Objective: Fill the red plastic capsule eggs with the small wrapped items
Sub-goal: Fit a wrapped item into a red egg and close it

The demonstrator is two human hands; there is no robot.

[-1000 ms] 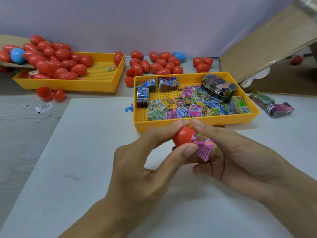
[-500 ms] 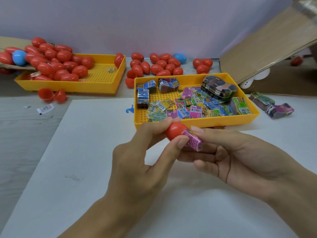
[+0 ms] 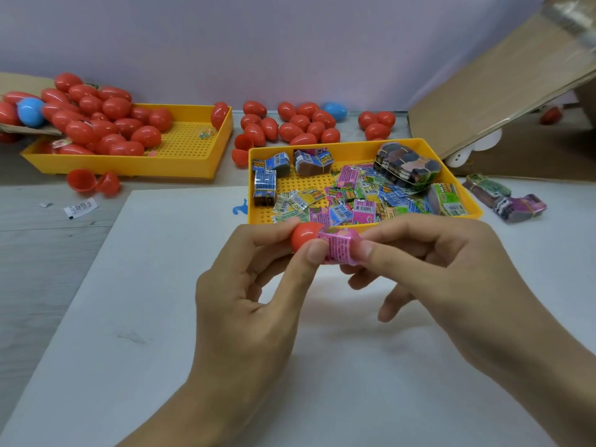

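Two hands meet: left hand (image 3: 245, 304) pinches red egg half (image 3: 304, 235), right hand (image 3: 451, 279) pinches pink packet (image 3: 340, 248) at egg mouth.

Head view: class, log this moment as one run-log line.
step: filling | left hand: holds red egg half | right hand: pushes pink wrapped item into it | item: partly in | supply: yellow tray behind the hands

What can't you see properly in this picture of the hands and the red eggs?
- Head view: how far the pink wrapped packet sits inside the red plastic egg half; the left hand and right hand pinching them cover the join.
- Head view: the printing on the small wrapped packets in the near yellow plastic tray; too small and blurred to read.
- Head view: the pile of red plastic eggs at far left; cut off by the picture's edge.
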